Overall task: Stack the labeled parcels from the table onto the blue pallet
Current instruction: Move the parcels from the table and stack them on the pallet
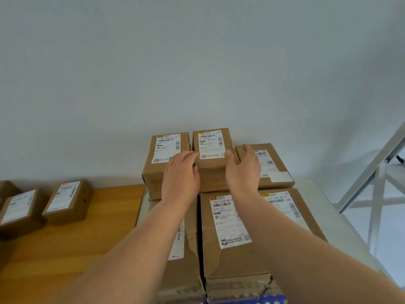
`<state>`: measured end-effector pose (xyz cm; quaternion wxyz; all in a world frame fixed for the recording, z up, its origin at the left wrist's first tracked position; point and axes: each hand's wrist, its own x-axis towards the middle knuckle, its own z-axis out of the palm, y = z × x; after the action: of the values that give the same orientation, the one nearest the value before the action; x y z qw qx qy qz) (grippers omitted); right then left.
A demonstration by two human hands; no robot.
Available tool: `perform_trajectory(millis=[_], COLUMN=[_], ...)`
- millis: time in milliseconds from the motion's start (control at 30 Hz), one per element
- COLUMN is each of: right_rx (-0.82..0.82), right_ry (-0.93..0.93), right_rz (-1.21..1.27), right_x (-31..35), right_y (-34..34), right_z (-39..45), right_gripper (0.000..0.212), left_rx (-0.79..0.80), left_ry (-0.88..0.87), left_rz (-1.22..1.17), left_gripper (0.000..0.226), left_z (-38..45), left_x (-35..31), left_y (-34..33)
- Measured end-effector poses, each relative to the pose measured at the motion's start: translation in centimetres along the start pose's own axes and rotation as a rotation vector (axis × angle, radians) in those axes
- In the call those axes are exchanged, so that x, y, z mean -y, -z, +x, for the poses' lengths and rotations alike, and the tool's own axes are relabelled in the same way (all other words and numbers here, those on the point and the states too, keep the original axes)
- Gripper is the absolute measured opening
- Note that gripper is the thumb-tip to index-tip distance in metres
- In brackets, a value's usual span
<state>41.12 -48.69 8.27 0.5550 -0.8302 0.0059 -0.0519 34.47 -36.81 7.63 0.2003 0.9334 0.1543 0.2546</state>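
Near the far left corner of the orange-brown wooden table (87,242), three small brown cardboard parcels with white shipping labels (68,201) sit close together, one cut off by the picture's left edge. To the right of the table, brown cardboard parcels stand stacked in rows against the pale wall, and a strip of the blue pallet (245,301) with pale dots shows under the stack's near edge. At the stack's far left sits a labelled brown parcel marked H036 (167,148). The left hand (180,174) rests with relaxed fingers on the left near corner of the middle far brown parcel with a white label (211,148); the right hand (243,167), fingers straight and thumb spread, lies against that parcel's right side. Behind the right hand is a lower labelled parcel (271,165). Nearer, a large torn brown parcel marked A730 (228,224) lies between both forearms.
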Motion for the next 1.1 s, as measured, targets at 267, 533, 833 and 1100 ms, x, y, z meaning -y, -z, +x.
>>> perform_trajectory(millis=[267, 533, 833, 1100], right_rx=[0.180, 0.460, 0.704, 0.941], right_ry=[0.290, 0.360, 0.319, 0.138], right_rz=[0.121, 0.185, 0.052, -0.055], right_x=[4.3, 7.7, 9.9, 11.5], right_y=[-3.4, -9.0, -21.6, -31.5], right_z=[-4.9, -13.7, -30.0, -42.4], right_gripper=[0.044, 0.040, 0.040, 0.047], left_rx=[-0.157, -0.275, -0.311, -0.302], left_ry=[0.148, 0.314, 0.601, 1.029], left_rz=[-0.009, 0.019, 0.009, -0.009], left_gripper=[0.043, 0.042, 0.041, 0.044], left_z=[-2.8, -7.8, -19.7, -30.4], left_x=[2.4, 9.5, 26.0, 39.9], left_y=[3.0, 10.0, 20.7, 32.2])
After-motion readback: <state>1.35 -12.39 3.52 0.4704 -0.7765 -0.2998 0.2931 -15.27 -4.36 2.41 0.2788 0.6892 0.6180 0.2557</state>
